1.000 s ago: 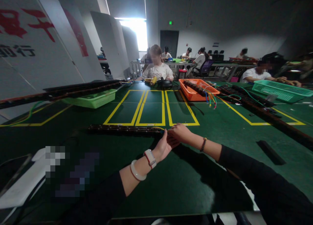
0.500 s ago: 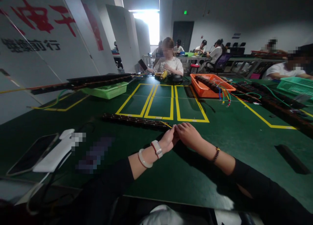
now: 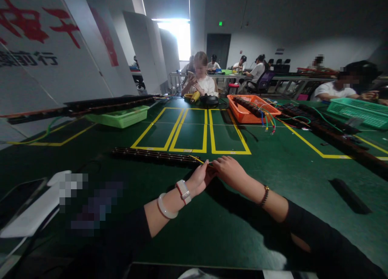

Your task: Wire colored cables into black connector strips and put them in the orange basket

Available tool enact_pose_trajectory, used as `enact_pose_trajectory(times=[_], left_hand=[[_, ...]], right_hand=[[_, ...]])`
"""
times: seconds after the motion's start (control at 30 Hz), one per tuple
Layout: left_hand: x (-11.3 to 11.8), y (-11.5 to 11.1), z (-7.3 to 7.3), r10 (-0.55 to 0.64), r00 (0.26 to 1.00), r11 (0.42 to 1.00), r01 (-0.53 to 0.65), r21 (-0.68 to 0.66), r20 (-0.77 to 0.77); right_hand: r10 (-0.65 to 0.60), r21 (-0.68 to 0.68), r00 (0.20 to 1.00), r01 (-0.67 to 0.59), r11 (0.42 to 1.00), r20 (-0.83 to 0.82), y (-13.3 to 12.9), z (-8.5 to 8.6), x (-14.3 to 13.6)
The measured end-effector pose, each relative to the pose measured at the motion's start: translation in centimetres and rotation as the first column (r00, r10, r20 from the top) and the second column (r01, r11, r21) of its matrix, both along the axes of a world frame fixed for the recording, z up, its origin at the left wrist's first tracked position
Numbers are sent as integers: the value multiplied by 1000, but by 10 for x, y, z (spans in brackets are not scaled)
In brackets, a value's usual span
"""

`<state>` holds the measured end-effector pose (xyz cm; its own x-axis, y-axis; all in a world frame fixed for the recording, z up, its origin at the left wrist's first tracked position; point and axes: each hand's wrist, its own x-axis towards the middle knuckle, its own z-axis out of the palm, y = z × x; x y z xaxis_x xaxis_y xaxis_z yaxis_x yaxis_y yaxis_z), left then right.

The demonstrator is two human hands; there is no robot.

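A long black strip-like assembly (image 3: 151,155) with thin light lines along it lies on the green table (image 3: 194,238). From its right end a yellow wire (image 3: 196,159) runs into my fingers. My left hand (image 3: 200,180), with a white bangle and a banded bracelet at the wrist, is closed in a pinch on that wire. My right hand (image 3: 232,172) meets it fingertip to fingertip, just right of the assembly's end. Its fingers are closed too, but what lies between them is hidden.
Yellow tape (image 3: 209,133) marks rectangles ahead. An orange basket (image 3: 248,115) holds a black strip with coloured wires; a green basket (image 3: 124,119) stands left. A black piece (image 3: 350,196) lies right, a white device (image 3: 33,210) left. A co-worker (image 3: 201,83) sits opposite.
The view has shifted, so the table and baskets sit further left. My hands stay together at the wire. The co-worker opposite has brought the raised hand in toward the body.
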<state>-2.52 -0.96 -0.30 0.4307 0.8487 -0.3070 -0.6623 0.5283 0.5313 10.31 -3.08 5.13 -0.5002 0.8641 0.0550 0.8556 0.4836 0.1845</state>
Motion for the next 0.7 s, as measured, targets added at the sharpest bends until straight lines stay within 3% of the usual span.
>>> enact_pose_trajectory(times=[0.17,0.33,0.43,0.53,0.7], left_hand=[[0,-2,5,-3,1000,1000,3,-20,-16],[-1,-5,7,-5,998,999,3,-36,-62],[-2,-4,5,-37,996,999,39,15,-84],[-3,-4,5,-58,994,993,67,93,-90],[-4,-7,9,-92,988,983,109,145,-120]], right_hand=[[-64,19,998,64,998,29,-1,-3,-3],[-149,-59,987,145,988,-54,-3,7,-1],[-177,-82,977,168,982,-116,1,16,7],[-146,-20,962,145,989,-229,11,19,18],[-98,82,913,141,987,-396,38,-3,37]])
